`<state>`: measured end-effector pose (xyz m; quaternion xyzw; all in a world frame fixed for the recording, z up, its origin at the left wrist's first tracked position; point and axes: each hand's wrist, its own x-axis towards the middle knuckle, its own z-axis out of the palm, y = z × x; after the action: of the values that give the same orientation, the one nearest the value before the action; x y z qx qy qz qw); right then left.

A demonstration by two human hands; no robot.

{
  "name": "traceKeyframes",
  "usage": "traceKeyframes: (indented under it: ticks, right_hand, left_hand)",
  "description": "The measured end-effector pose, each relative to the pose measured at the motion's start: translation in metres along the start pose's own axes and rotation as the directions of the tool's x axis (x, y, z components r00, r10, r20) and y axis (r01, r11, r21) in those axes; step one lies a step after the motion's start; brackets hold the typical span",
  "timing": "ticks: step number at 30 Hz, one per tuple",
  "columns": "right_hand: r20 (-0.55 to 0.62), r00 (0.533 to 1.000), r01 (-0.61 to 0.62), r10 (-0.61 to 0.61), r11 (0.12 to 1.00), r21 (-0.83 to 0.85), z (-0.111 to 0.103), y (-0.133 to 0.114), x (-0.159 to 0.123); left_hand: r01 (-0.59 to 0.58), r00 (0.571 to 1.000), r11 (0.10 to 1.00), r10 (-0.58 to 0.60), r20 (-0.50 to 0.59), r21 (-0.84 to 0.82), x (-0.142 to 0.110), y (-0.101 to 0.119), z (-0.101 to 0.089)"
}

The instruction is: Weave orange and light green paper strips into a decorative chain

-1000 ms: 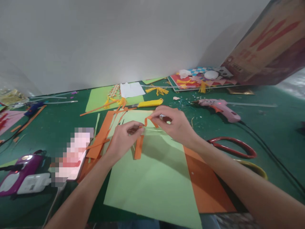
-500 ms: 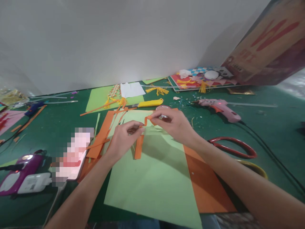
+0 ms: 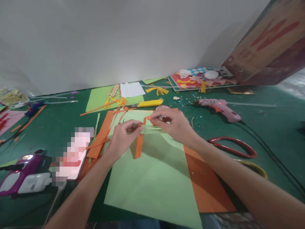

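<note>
Between my hands is an orange paper strip, its lower end hanging down and its upper part bent into a loop. My left hand pinches the strip near its middle with thumb and fingertips. The curled upper end is in the pinch of my right hand. A pale green paper strip crosses the orange one and runs from the left fingertips toward the right hand; its far end is hidden. Below both hands lies a large light green paper sheet, on top of an orange sheet.
A pink glue gun with a lit red light and cord lies right, near red-handled scissors. A yellow utility knife lies beyond my hands. Left are a phone, a purple device and orange paper scraps.
Both hands stay nearly in place. The orange strip's hanging end has shifted slightly, and the loop by my right fingertips has changed shape a little.
</note>
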<state>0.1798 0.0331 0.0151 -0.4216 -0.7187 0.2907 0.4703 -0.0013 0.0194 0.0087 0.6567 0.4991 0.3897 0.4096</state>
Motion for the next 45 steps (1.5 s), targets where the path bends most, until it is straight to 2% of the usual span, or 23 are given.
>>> traceKeyframes:
  ticks: [5, 8, 22, 30, 35, 38, 41, 45]
  right_hand:
    - [0.013, 0.989, -0.151, 0.15, 0.984, 0.092, -0.0039, -0.0059, 0.0007]
    - [0.037, 0.981, -0.191, 0.188, 0.977, 0.098, -0.0048, -0.0069, 0.0015]
    - [0.097, 0.989, -0.112, 0.116, 0.993, -0.044, -0.0026, -0.0017, 0.0006]
    - [0.11, 0.991, -0.075, 0.072, 0.997, 0.02, -0.0014, 0.0005, -0.0002]
    - [0.144, 0.987, -0.083, 0.073, 0.994, 0.066, -0.0008, -0.0002, -0.0011]
    - [0.176, 0.977, -0.14, 0.121, 0.985, 0.097, -0.0032, -0.0032, -0.0002]
    - [0.187, 0.956, -0.25, 0.226, 0.962, 0.113, -0.0063, -0.0077, 0.0019]
    - [0.064, 0.908, -0.418, 0.414, 0.889, 0.188, -0.0076, -0.0079, 0.005]
  left_hand:
    - [-0.003, 1.0, 1.0, 0.003, 0.004, 0.018, 0.0003, -0.0009, 0.0004]
    - [-0.006, 1.0, 1.0, 0.006, 0.002, 0.029, 0.0005, -0.002, 0.0003]
    - [0.029, 0.999, 0.999, -0.029, -0.027, -0.023, 0.002, -0.0016, -0.0005]
    - [0.052, 0.997, 0.997, -0.055, -0.052, -0.059, 0.0027, 0.002, -0.0022]
    - [0.019, 1.0, 0.998, -0.019, 0.004, -0.055, 0.0024, 0.0053, -0.0044]
    - [0.023, 1.0, 0.996, -0.025, -0.019, -0.083, 0.0024, 0.0039, -0.0042]
    - [0.066, 0.995, 0.983, -0.077, -0.058, -0.171, 0.0033, 0.0025, -0.0035]
    - [0.101, 0.98, 0.94, -0.15, -0.13, -0.326, 0.006, 0.0025, -0.0038]
